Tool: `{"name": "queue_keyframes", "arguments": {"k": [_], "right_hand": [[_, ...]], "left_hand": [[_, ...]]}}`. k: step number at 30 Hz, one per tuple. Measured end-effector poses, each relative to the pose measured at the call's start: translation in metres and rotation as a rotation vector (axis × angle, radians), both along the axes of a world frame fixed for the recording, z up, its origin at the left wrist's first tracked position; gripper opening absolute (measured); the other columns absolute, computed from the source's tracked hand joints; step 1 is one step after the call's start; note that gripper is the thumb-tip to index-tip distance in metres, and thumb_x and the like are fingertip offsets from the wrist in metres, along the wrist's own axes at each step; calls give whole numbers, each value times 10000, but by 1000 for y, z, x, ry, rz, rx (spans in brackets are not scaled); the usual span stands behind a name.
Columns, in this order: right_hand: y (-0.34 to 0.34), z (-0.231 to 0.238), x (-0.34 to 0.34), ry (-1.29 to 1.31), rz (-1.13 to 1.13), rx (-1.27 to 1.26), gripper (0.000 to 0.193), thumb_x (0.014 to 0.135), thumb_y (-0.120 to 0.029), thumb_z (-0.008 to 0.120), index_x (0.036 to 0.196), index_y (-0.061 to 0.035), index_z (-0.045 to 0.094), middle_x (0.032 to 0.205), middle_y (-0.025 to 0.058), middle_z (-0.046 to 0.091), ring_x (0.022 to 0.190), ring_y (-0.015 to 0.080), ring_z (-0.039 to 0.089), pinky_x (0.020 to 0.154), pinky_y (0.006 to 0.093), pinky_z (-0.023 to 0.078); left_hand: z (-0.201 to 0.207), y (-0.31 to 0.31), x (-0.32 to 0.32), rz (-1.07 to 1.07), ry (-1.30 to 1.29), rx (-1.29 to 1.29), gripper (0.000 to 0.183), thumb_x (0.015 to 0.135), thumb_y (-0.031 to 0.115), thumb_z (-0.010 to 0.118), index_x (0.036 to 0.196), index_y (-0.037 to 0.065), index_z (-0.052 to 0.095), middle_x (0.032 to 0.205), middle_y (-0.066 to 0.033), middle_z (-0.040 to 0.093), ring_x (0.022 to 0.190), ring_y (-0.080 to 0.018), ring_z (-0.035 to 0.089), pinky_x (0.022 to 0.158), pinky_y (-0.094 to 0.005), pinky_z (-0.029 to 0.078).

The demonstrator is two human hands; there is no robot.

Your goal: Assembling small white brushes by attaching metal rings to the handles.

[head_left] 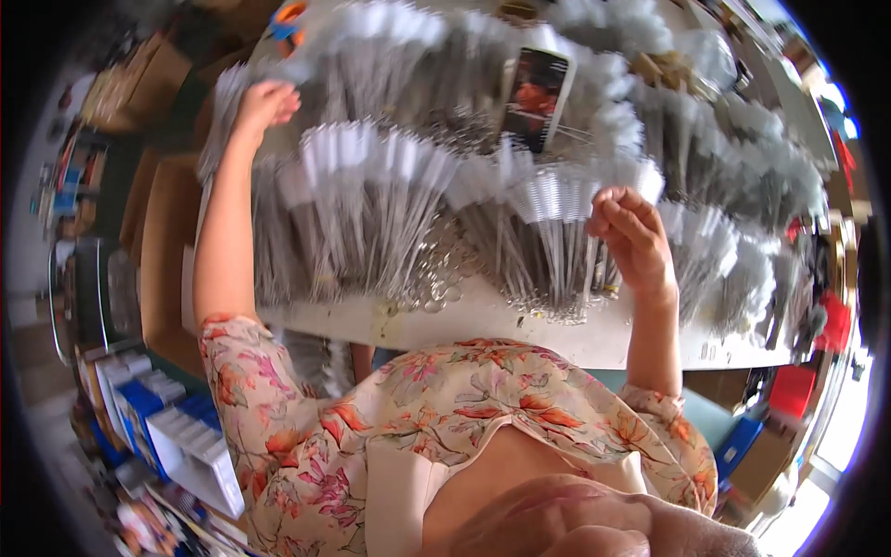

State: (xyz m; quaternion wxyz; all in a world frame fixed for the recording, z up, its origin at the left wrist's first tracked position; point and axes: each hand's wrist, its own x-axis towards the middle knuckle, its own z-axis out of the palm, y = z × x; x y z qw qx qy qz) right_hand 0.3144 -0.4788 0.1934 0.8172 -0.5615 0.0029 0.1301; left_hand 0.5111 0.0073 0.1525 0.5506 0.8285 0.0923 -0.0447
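Note:
Rows of thin grey, wire-like brushes (371, 200) with whitish heads lie fanned out in bundles on the white table (483, 330). My left hand (267, 104) is raised over the bundles at the far left, its fingers curled. Whether something small is in them, I cannot tell. On the right, my right hand (636, 232) has thumb and fingers pressed together beside the white band of a middle bundle (557, 200). What it pinches, if anything, is hidden. Small shiny loops (436, 278) are heaped between two front bundles.
A phone-like dark rectangle (536, 97) leans among the far bundles. At the far left is an orange and blue looped thing (288, 28). Cardboard boxes (172, 251) stand left of the table; a red container (792, 390) is at the right.

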Motion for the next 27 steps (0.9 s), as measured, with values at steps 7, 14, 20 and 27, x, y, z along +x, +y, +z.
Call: {"name": "queue_keyframes", "arguments": {"k": [7,14,20,27], "right_hand": [[-54,14,113,-313,-35,-721,190,854,-158,573,946,1,623,754,21,594,651,77,524,612,219,440],[-69,-62,255,-314,-36,-1164,228,763,-227,595,891,-49,657,785,90,655,674,163,641,607,305,523],[-41,-80,272,-347,-163,-1686,243,696,-302,605,846,-121,666,787,79,663,759,246,639,692,356,506],[-54,-77,273,-332,-133,-1409,273,654,-354,682,769,-106,669,695,55,646,701,188,629,638,339,492]], "left_hand": [[-70,14,44,225,-62,232,227,762,223,665,815,4,636,656,-32,605,515,-95,560,424,-236,423],[-54,-7,37,422,-69,51,191,751,165,652,833,-7,632,678,-35,607,541,-87,550,418,-213,381],[-48,-18,31,544,-175,-53,136,759,127,614,781,-1,574,700,-50,618,547,-92,548,427,-219,384],[23,-26,49,568,-902,-75,115,862,74,481,909,-24,442,742,-86,604,558,-139,563,448,-224,431]]}}
